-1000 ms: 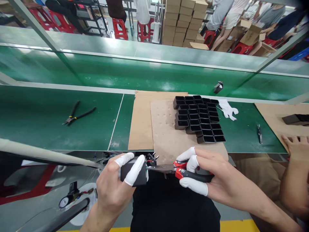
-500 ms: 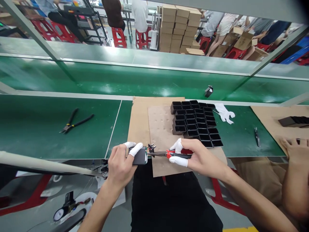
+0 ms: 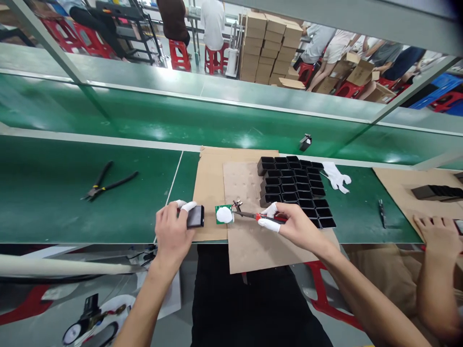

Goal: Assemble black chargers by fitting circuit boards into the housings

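Note:
My left hand [image 3: 175,224], with white finger cots on thumb and finger, grips a black plastic case [image 3: 196,217] whose open end faces right. In my right hand [image 3: 289,221] is a pair of long-nose pliers [image 3: 257,216] with red and black handles. Their tips meet the right edge of a green circuit board [image 3: 219,221] topped by a round white patch. Small wired parts [image 3: 237,205] stick out beside the tips. The board is apart from the case, above the cardboard [image 3: 208,173]. Right of it stand rows of open black cases [image 3: 289,187].
Larger pliers [image 3: 97,187] lie on the green bench at left. A white glove [image 3: 336,177] and small cutters [image 3: 382,213] lie at right. One black unit [image 3: 306,142] sits beyond the rail. A co-worker's hand [image 3: 439,236] is at far right.
The board has come out of the black case, drawn by the pliers. My left hand and the case have shifted left, leaving a gap between case and board.

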Demonstrator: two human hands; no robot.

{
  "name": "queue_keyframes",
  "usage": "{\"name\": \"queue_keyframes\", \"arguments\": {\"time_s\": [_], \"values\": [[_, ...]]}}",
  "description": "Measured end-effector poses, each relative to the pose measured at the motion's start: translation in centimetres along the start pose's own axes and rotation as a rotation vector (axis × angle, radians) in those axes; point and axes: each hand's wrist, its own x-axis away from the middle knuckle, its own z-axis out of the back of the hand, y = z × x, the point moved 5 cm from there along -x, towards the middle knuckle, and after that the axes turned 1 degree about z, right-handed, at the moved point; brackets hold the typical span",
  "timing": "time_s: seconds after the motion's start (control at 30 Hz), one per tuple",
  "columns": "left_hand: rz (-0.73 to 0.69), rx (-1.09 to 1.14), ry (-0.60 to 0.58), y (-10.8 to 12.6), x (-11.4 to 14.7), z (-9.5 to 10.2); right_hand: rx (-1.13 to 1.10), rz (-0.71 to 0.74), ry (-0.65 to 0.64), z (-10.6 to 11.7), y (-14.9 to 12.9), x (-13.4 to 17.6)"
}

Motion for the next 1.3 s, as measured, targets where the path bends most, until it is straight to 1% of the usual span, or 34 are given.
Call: {"name": "queue_keyframes", "arguments": {"time_s": [0.07, 0.1, 0.2, 0.27, 0.33, 0.4, 0.5, 0.63, 0.7, 0.77, 0.83, 0.9, 0.93, 0.97, 1.0, 1.07, 1.13, 1.17, 1.23, 1.3], "values": [[0.085, 0.046, -0.010, 0.0, -0.2, -0.7, 0.082, -0.029, 0.036, -0.2, 0.5, -0.8], [0.141, 0.103, 0.000, 0.2, -0.3, -0.9, 0.127, -0.038, 0.051, -0.4, 0.7, -1.2], [0.357, 0.422, 0.038, 0.7, -0.3, -1.8, 0.265, -0.026, 0.086, -1.6, 0.7, -1.9], [0.439, 0.592, 0.032, 0.9, 0.0, -2.4, 0.467, 0.024, 0.109, -2.1, 0.2, -2.0], [0.456, 0.637, 0.031, 0.8, 0.4, -2.7, 0.670, 0.002, 0.095, -2.2, -0.3, -2.0], [0.453, 0.617, 0.041, 0.6, 0.8, -2.8, 0.762, -0.091, 0.025, -2.2, -0.5, -2.0], [0.441, 0.566, 0.026, 0.1, 1.3, -3.3, 0.767, -0.215, -0.090, -2.1, -1.1, -2.4], [0.410, 0.470, -0.017, -0.1, 1.6, -4.2, 0.756, -0.297, -0.166, -2.1, -2.1, -3.3], [0.397, 0.444, -0.013, -0.1, 1.6, -4.3, 0.746, -0.300, -0.174, -1.9, -2.5, -2.9], [0.388, 0.435, -0.007, -0.1, 1.6, -4.2, 0.713, -0.295, -0.132, -1.2, -3.0, -1.4], [0.387, 0.432, -0.007, -0.2, 1.6, -4.1, 0.610, -0.276, -0.038, 0.4, -3.4, 1.3], [0.397, 0.433, -0.013, -0.4, 1.7, -4.1, 0.435, -0.198, 0.090, 2.7, -3.3, 4.7], [0.403, 0.435, -0.016, -0.4, 1.7, -4.2, 0.352, -0.134, 0.176, 4.3, -3.0, 6.5], [0.404, 0.437, -0.020, -0.5, 1.7, -4.2, 0.302, -0.070, 0.300, 6.3, -2.4, 8.2], [0.402, 0.438, -0.020, -0.5, 1.7, -4.3, 0.294, -0.031, 0.455, 8.5, -1.4, 9.8], [0.391, 0.441, -0.021, -0.6, 1.6, -4.6, 0.379, -0.017, 0.769, 13.0, 1.9, 12.6], [0.390, 0.430, -0.023, -0.7, 1.5, -5.0, 0.571, -0.059, 0.998, 16.9, 6.1, 14.3], [0.396, 0.385, -0.028, -0.8, 1.4, -5.2, 0.662, -0.109, 1.063, 18.4, 8.4, 14.7], [0.434, 0.325, -0.059, -1.2, 1.1, -5.8, 0.718, -0.201, 1.148, 20.9, 13.0, 14.9], [0.506, 0.253, -0.115, -1.7, 0.9, -6.5, 0.734, -0.256, 1.162, 22.2, 16.8, 14.5]]}}
